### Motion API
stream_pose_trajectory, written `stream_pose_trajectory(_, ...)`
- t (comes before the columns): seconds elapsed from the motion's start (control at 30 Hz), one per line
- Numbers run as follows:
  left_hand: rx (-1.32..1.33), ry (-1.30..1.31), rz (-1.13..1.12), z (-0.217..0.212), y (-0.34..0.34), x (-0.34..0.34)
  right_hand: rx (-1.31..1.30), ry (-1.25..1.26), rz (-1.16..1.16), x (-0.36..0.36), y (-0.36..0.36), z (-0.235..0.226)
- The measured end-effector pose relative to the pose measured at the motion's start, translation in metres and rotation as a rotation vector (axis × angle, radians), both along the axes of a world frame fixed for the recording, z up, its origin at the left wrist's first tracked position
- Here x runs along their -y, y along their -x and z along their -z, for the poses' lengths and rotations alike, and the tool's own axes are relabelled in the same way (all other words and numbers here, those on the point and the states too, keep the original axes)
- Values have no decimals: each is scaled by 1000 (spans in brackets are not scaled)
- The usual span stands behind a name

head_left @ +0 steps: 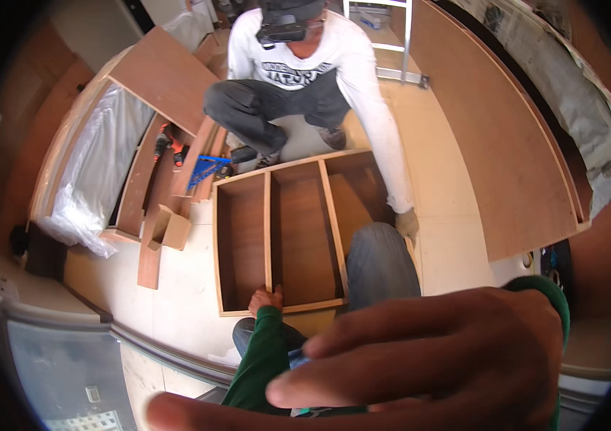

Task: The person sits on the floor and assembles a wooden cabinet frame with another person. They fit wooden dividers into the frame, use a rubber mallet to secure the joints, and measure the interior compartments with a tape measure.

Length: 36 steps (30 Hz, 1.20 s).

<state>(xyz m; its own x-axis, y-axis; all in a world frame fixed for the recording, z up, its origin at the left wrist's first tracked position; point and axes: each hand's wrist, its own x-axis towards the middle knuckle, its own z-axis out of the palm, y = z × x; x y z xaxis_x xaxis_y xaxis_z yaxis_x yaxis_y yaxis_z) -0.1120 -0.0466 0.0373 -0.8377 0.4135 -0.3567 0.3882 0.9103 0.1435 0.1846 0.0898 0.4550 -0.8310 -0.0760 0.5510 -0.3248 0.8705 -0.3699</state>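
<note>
A wooden cabinet frame (267, 237) with three compartments lies on the floor before me. My left hand (266, 298), in a green sleeve, has its fingers wrapped over the frame's near edge where a divider meets it. Close to the camera, my right hand (420, 352) is raised with its fingers apart and holds nothing; it covers the lower right of the view. My knee (383, 262) hides the frame's near right corner. Across from me a crouching person's gloved hand (407, 223) is at the frame's right side.
At the left stand a plastic-wrapped cabinet (97, 151) and wood boards (149, 266), with a cordless drill (162, 141), a blue triangular square (207, 171) and a small open carton (171, 228). A large wood panel (492, 158) leans at the right; a ladder (400, 75) stands behind the person.
</note>
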Motion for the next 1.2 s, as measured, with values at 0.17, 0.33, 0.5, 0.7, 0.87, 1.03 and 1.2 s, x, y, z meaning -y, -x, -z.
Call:
stream_pose_trajectory(0.17, 10, 68, -125, 10, 39, 55, -7, 33, -112, 4, 44, 8)
stream_pose_trajectory(0.33, 27, -6, -63, 20, 26, 32, 19, 105, 240, -19, 7, 15)
stream_pose_trajectory(0.5, 69, -33, -66, 13, 23, 26, 187, 619, 952, -160, -51, 206)
stream_pose_trajectory(0.7, 128, 26, -78, 14, 28, 31, 1436, 926, 1004, -149, -75, 394)
stream_pose_trajectory(0.87, 137, 71, -83, 14, 36, 30, 1265, 880, 1031, -98, -81, 458)
stream_pose_trajectory(1.03, 124, 42, -29, 2, 28, 18, 710, 986, 1262, -73, -78, 491)
stream_pose_trajectory(1.2, 81, 167, -40, 19, 29, 24, 496, 750, 1358, -58, -43, 469)
